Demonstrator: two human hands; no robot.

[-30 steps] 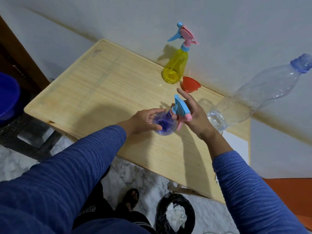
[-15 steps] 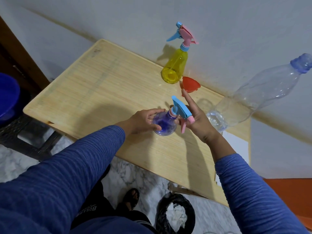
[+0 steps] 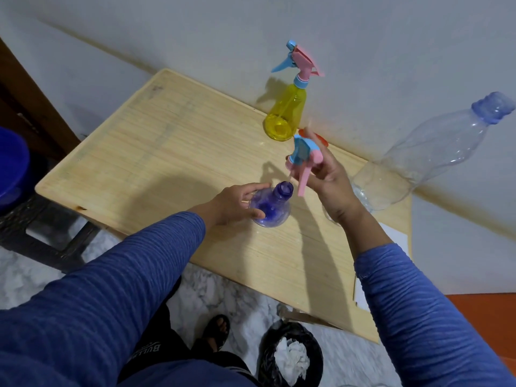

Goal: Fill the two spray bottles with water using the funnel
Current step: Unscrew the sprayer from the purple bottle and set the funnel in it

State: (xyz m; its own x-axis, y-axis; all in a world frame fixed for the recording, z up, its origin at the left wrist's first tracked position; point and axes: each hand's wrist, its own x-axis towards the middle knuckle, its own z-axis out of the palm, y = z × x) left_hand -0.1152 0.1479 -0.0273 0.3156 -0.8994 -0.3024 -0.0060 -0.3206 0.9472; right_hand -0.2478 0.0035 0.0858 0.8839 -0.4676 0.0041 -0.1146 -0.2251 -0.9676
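Nearest you, your two blue sleeves (image 3: 117,291) fill the bottom of the view and run off its lower edge. Between them, down on the marbled floor, sit a sandalled foot (image 3: 216,332) and a black bag of crumpled white paper (image 3: 291,356); the bag's lower part is cut off.

Your left hand (image 3: 233,203) rests on the wooden table (image 3: 156,152), fingers curled loosely round the left side of the purple spray bottle (image 3: 269,208). The bottle stands upright with its neck open. Your palm hides its near-left wall, so how firmly you grip it is hard to tell.

Your right hand (image 3: 328,181) is raised just above and right of that open neck, fingers closed on the detached spray head (image 3: 303,160), blue on top, pink trigger hanging down. A thin dip tube trails toward the neck but is blurred; you cannot tell whether its tip is inside the bottle.

Behind your right hand, only slivers of the red funnel (image 3: 322,139) show; its spout and most of its bowl are hidden. Just beyond it, the yellow spray bottle (image 3: 286,115) stands by the wall with its head on.

To the right, a large clear plastic bottle (image 3: 424,152) with a blue cap leans in the wide-angle view; your wrist covers part of its base. A blue object (image 3: 11,166) is cut off at the left edge.
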